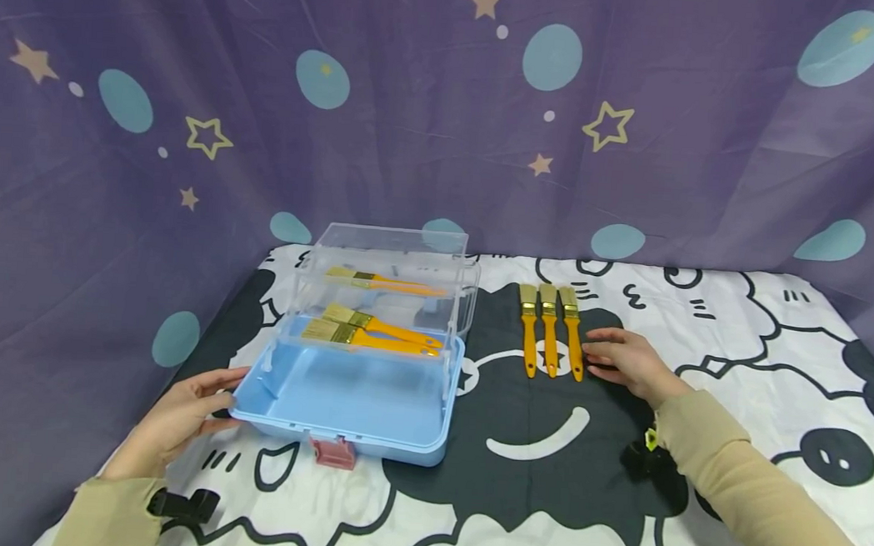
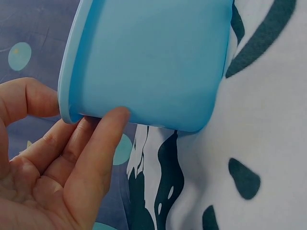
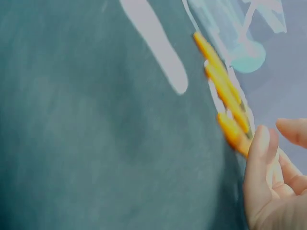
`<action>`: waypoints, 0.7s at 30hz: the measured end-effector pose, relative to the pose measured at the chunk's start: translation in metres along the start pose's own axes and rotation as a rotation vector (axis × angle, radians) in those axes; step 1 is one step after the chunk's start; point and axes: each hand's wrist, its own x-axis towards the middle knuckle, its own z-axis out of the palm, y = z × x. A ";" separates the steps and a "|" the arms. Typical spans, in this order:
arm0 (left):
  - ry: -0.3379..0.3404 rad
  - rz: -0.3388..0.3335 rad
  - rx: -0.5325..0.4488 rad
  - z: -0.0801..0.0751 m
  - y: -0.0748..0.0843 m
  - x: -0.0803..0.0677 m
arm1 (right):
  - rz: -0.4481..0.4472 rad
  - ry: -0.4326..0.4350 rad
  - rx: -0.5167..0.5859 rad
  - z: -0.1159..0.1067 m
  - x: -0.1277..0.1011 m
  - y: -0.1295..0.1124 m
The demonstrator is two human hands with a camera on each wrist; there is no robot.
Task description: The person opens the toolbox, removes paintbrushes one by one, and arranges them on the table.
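A light blue box [image 1: 354, 397] stands open, its clear upper trays [image 1: 393, 249] folded out. The trays hold yellow-handled brushes: one on the top tray [image 1: 384, 282], two on the lower [image 1: 373, 332]. My left hand [image 1: 188, 412] rests against the box's near left corner [image 2: 144, 62], its thumb [image 2: 112, 129] on the wall and its fingers straight along the rim. Three more brushes [image 1: 549, 334] lie side by side on the cloth. My right hand [image 1: 619, 361] lies relaxed beside them, fingertips at the rightmost handle [image 3: 232, 132]; that hand [image 3: 268, 182] holds nothing.
A black-and-white cartoon cloth [image 1: 740, 350] covers the table. A purple star-patterned curtain [image 1: 416, 121] hangs close behind and to the left. A pink latch [image 1: 333, 451] sticks out at the box's front. A black wrist strap [image 1: 182, 504] is on the left wrist.
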 end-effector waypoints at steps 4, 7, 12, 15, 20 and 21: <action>-0.006 0.005 -0.003 0.000 0.000 0.000 | -0.040 -0.026 0.038 0.004 -0.005 -0.004; -0.008 0.008 -0.001 0.000 0.000 -0.001 | -0.055 -0.041 0.063 0.007 -0.008 -0.007; -0.006 0.012 0.000 0.000 0.000 -0.001 | -0.052 -0.058 0.089 0.012 -0.011 -0.009; -0.004 0.011 0.000 0.000 0.001 -0.001 | -0.058 -0.072 0.103 0.013 -0.012 -0.008; 0.004 0.006 0.001 0.001 0.001 -0.002 | -0.068 -0.087 0.125 0.015 -0.013 -0.009; 0.004 0.006 0.001 0.001 0.001 -0.002 | -0.070 -0.088 0.125 0.016 -0.013 -0.009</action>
